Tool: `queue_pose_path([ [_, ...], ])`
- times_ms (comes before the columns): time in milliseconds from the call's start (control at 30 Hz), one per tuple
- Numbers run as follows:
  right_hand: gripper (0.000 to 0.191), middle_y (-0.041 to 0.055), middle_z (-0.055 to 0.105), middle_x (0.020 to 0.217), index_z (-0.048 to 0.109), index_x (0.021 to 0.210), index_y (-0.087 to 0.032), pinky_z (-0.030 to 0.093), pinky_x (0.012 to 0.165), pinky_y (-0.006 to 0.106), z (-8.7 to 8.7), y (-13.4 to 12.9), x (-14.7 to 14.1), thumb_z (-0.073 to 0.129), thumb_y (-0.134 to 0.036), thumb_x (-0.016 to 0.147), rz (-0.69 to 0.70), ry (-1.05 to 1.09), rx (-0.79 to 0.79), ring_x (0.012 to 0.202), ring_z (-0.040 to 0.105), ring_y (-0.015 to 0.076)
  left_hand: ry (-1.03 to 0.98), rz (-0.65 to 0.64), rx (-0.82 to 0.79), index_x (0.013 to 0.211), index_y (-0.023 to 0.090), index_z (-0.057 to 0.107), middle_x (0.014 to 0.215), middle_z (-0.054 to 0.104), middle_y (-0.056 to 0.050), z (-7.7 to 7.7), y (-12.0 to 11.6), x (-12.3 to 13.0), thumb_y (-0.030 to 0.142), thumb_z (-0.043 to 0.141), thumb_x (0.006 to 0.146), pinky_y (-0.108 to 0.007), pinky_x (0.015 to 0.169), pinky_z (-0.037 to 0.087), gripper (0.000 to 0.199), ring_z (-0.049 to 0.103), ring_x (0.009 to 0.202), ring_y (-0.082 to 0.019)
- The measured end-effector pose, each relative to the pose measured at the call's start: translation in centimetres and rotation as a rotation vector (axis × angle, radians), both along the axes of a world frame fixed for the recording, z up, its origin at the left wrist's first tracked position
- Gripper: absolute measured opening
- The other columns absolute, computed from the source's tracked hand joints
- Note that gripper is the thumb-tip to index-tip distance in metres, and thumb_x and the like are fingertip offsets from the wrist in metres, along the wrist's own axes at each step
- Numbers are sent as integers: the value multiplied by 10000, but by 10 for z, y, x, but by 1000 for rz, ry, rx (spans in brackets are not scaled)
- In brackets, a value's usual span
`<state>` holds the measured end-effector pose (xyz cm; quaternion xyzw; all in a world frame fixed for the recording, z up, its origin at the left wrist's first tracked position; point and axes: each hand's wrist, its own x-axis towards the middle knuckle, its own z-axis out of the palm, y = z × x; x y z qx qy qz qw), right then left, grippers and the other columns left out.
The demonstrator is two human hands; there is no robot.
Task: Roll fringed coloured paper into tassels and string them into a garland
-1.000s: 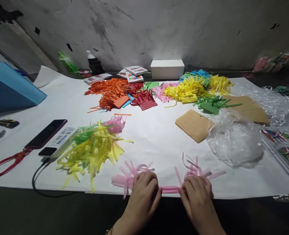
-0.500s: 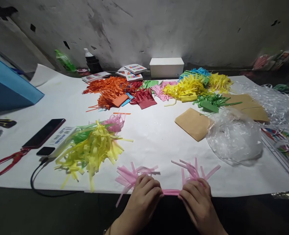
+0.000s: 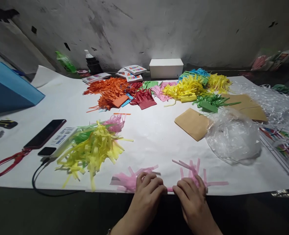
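Note:
A strip of pink tissue paper [image 3: 170,189] with fringes at both ends lies at the table's front edge. My left hand [image 3: 149,192] grips it near the left fringe, fingers curled together. My right hand [image 3: 193,194] is closed on its right part. Only a short, narrow pink band shows between the hands. Loose pink strands spread over the white surface beyond both hands. Left of them lies a yellow fringed tassel [image 3: 97,143], with green and pink tassels [image 3: 116,123] behind it.
A phone [image 3: 45,133], a white device [image 3: 61,138] and a black cable lie left. Orange [image 3: 112,89], red, yellow and green fringed papers line the back by a white box [image 3: 166,68]. A brown envelope [image 3: 193,124] and clear plastic bag [image 3: 234,138] lie right.
My hands have moved closer together and slightly up onto the table edge. The pink band between them looks shorter and narrower, and the fringes have spread outward.

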<state>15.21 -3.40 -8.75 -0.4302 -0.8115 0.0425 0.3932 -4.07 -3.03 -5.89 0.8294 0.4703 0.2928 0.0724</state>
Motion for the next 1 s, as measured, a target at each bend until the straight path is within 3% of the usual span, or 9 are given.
queue_pose_path([
  [133,202,29,741,935,688,1100,-181,242,1149,503,-10,-3,7,550,-141,957,52,-25,139,1008,644,216,-9,-32,101,909,238,682,803,710,20,-1,-1,-2,190,584,964,-463,1047,263,122,582,880,-197],
  [233,220,6,743,869,706,1031,-191,282,1117,492,-11,-4,10,508,-116,971,51,26,154,946,660,202,-19,-78,94,884,226,669,770,703,29,0,-1,-1,167,513,998,-433,1026,270,201,574,837,-176],
  [400,232,23,737,864,707,1014,-167,258,1096,522,-5,-4,9,492,-98,961,51,83,106,946,649,220,-92,-70,20,849,212,643,786,691,11,-1,-2,2,121,518,971,-415,971,300,196,537,818,-182],
  [533,167,4,714,819,698,945,-207,252,1085,514,1,-4,0,545,-139,950,-35,166,30,906,637,214,-146,-27,-33,863,200,624,830,673,-28,-4,-6,6,84,507,919,-447,967,311,174,536,881,-217],
  [667,212,-3,651,783,647,790,-233,259,1058,514,9,-3,-8,530,-204,965,-132,216,-145,842,607,204,-86,40,-122,838,198,590,869,652,-40,0,-6,13,84,511,888,-450,921,342,148,539,874,-228],
  [733,213,6,646,826,643,802,-234,256,1060,521,11,-1,-9,513,-199,967,-150,206,-182,854,602,205,-35,84,-175,829,200,584,905,647,-46,4,-5,16,84,517,875,-444,880,355,142,540,862,-232],
  [867,266,-1,668,851,673,939,-240,226,1123,526,13,2,-5,443,-108,957,-32,134,-83,907,621,197,33,141,-200,829,208,603,920,657,-40,9,-1,17,57,529,860,-451,873,347,171,548,859,-236],
  [1000,157,6,688,868,670,1020,-204,171,1171,537,9,3,-1,542,-158,942,46,13,-5,934,623,205,57,76,-136,809,220,641,856,681,-10,4,3,13,84,596,887,-455,901,321,163,560,842,-225],
])
